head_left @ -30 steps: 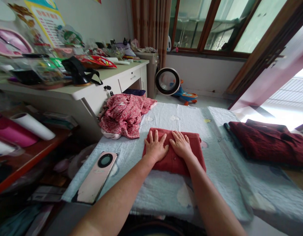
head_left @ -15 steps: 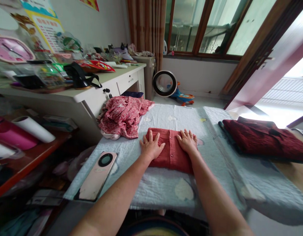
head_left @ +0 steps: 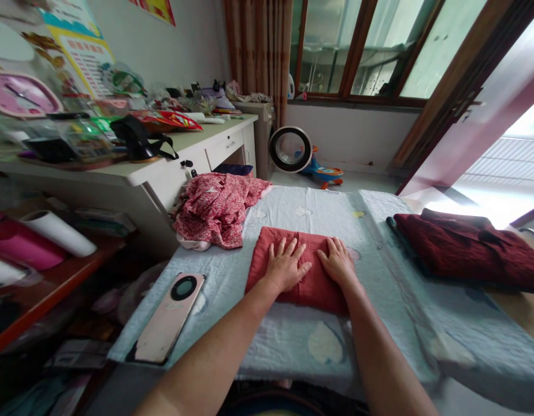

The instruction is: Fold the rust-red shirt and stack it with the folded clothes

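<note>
Cloth garment [head_left: 316,289], brick-red, folded rectangular, lies right of a pale-pink oblong phone [head_left: 167,323]; left hand [head_left: 286,268] and right hand [head_left: 338,264] rest wide-spread on it; uneven pushing could skew its folds.

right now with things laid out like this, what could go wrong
The phone lies right by the near edge of the blue cover, beside the left forearm, so a sweep of that arm might knock it off. The left grip and right grip rest flat on the folded red cloth, so dragging them could rumple its folds. The loose patterned clothes sit bunched at the cover's left edge and might slip down.
</note>
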A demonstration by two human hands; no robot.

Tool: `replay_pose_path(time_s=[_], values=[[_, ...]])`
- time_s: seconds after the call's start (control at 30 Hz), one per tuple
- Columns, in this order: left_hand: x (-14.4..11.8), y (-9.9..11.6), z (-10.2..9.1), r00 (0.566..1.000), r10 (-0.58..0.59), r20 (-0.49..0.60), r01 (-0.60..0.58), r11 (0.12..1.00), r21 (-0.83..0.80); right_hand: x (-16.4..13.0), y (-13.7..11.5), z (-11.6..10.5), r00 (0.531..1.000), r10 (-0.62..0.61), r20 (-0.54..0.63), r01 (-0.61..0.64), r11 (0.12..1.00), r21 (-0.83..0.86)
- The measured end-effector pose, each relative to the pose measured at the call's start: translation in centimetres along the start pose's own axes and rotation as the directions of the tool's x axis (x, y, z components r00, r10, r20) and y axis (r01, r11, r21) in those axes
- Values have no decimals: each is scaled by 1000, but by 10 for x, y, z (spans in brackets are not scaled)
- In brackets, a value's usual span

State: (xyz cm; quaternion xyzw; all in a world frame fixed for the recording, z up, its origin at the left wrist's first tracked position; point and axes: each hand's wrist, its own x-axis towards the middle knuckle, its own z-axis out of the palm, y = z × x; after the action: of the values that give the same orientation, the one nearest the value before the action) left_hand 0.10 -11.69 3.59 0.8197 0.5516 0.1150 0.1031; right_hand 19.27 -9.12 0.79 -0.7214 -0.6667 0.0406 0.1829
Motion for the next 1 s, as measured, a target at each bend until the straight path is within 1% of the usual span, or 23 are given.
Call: replay_pose_path(time_s=[0.1,0.2,0.27,0.33,0.43,0.57,0.73,0.83,0.9,0.93,1.0], values=[[1,-2,4,1000,-26,2,26,1000,4,4,20,2,993,38,-115,-27,995,97],[1,-1,5,999,-33,-15,33,999,12,5,32,1,961,129,-243,-89,981,171],[0,-1,5,999,-30,-31,30,999,23,4,35,-1,942,174,-287,-124,975,186],[-1,0,5,999,-28,-46,29,999,38,3,36,-3,933,186,-309,-125,971,205],[-2,1,6,997,-23,-68,27,998,62,2,33,-7,926,211,-312,-118,949,294],[-2,1,6,997,-16,-80,23,996,85,1,31,-10,925,293,-243,-166,885,435],[-2,1,7,996,-18,-86,26,995,97,3,33,-14,912,356,-205,-240,867,437],[-2,1,7,996,-19,-89,28,994,105,4,35,-16,915,352,-195,-220,843,491],[-2,1,7,996,-20,-89,30,994,108,5,37,-15,918,360,-165,-199,780,593],[-2,1,7,996,-21,-89,31,994,107,4,37,-15,918,374,-133,-196,718,668],[-2,1,7,996,-21,-92,30,994,105,4,38,-13,915,402,-37,-202,536,820]])
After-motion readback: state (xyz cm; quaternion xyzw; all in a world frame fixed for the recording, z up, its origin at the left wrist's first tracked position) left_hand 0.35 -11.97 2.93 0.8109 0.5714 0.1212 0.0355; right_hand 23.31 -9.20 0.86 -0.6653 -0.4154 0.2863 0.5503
